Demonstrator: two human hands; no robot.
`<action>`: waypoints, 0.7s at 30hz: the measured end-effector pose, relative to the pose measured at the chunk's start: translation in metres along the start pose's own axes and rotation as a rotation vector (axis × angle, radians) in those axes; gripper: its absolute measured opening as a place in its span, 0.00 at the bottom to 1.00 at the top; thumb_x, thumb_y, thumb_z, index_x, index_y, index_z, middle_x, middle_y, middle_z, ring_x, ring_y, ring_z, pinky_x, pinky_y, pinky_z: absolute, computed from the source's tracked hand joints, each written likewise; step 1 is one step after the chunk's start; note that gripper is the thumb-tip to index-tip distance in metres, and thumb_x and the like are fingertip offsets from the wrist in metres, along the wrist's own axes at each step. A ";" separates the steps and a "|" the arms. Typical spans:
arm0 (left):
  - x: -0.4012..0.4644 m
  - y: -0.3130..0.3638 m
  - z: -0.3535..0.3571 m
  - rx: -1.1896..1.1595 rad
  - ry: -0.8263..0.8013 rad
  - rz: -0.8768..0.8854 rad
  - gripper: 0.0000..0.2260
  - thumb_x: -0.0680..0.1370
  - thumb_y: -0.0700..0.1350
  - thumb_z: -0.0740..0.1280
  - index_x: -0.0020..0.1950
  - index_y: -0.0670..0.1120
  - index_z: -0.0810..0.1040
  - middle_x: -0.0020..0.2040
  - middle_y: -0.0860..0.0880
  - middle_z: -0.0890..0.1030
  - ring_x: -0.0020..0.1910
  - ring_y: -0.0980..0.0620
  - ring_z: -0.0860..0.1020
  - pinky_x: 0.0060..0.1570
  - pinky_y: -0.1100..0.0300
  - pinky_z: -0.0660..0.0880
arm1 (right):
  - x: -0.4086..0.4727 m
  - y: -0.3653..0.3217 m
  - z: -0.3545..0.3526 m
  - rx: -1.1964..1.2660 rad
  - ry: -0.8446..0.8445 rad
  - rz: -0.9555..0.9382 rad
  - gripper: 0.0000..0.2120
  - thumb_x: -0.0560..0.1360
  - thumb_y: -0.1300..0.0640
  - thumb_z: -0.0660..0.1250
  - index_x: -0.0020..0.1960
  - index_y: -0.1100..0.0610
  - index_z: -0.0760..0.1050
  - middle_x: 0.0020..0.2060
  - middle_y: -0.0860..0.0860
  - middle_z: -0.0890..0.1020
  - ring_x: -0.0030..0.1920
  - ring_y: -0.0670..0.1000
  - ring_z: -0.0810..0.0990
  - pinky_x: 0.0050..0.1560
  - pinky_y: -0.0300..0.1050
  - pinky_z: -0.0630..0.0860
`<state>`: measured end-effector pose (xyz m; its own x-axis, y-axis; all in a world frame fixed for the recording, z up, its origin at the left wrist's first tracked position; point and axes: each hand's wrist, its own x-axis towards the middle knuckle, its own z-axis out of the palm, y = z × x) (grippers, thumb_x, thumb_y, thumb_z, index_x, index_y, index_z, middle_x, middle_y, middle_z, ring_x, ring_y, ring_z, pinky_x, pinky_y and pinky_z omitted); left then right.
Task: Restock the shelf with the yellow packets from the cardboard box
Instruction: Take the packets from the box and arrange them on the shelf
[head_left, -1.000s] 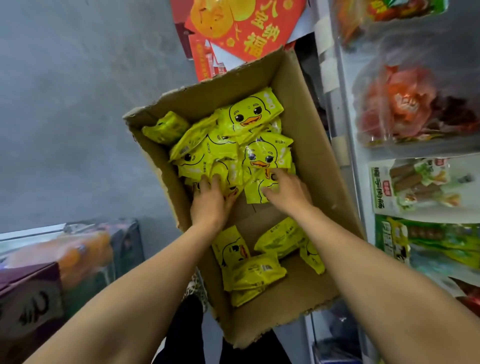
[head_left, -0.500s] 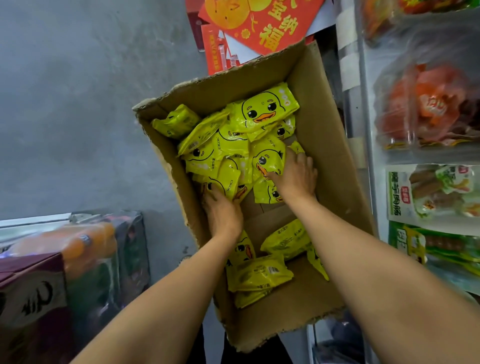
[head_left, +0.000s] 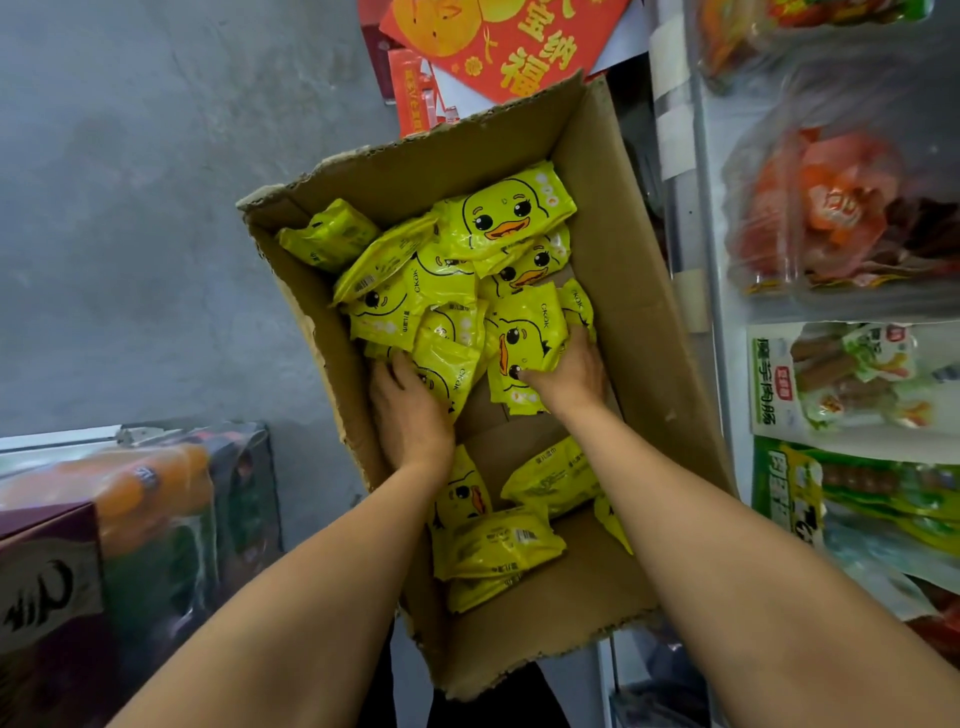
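An open cardboard box (head_left: 639, 322) stands on the floor beside the shelf (head_left: 711, 291). Several yellow packets (head_left: 506, 215) with a duck face are heaped in its far half, and a few more yellow packets (head_left: 498, 545) lie in the near half. Both my hands are inside the box at the near edge of the heap. My left hand (head_left: 410, 410) curls round the packets on the heap's left side. My right hand (head_left: 569, 374) grips an upright duck packet (head_left: 524, 338) from the right, thumb across its front.
Bagged snacks (head_left: 831, 213) and green sausage packs (head_left: 857, 379) fill the shelf on the right. Red festive cards (head_left: 509, 47) lie beyond the box. Drink bottles in plastic wrap (head_left: 135, 488) and a dark carton (head_left: 47, 587) stand at the left. Grey concrete floor (head_left: 130, 208) stretches to the left.
Both hands have pushed further into the heap and closed on packets. The right hand has slid right and gathered a duck packet upright; the view has shifted closer.
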<state>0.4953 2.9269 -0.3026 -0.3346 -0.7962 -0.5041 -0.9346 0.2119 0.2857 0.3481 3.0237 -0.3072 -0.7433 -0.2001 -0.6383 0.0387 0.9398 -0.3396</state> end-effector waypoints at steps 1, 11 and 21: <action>-0.002 0.001 0.002 0.104 0.060 0.103 0.35 0.72 0.36 0.73 0.75 0.40 0.61 0.72 0.37 0.65 0.69 0.37 0.67 0.65 0.47 0.68 | -0.001 0.004 0.001 0.019 -0.027 0.015 0.40 0.66 0.49 0.80 0.71 0.58 0.65 0.65 0.57 0.74 0.66 0.59 0.73 0.60 0.49 0.71; 0.014 0.018 -0.008 0.949 -0.217 0.945 0.21 0.81 0.47 0.59 0.75 0.52 0.66 0.80 0.45 0.44 0.77 0.39 0.37 0.73 0.39 0.35 | 0.007 0.030 -0.004 0.294 -0.084 0.115 0.39 0.65 0.47 0.80 0.71 0.56 0.70 0.65 0.54 0.78 0.65 0.56 0.77 0.66 0.55 0.74; 0.032 0.015 -0.021 1.426 -0.217 1.209 0.18 0.79 0.49 0.63 0.69 0.49 0.75 0.75 0.45 0.67 0.78 0.38 0.45 0.70 0.34 0.31 | -0.017 0.054 -0.003 0.475 -0.121 0.113 0.26 0.65 0.52 0.80 0.61 0.55 0.78 0.54 0.52 0.84 0.54 0.54 0.83 0.59 0.57 0.79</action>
<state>0.4734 2.8927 -0.2972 -0.7035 0.1743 -0.6890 0.4370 0.8707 -0.2259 0.3611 3.0791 -0.3128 -0.6350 -0.1617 -0.7554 0.4349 0.7334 -0.5226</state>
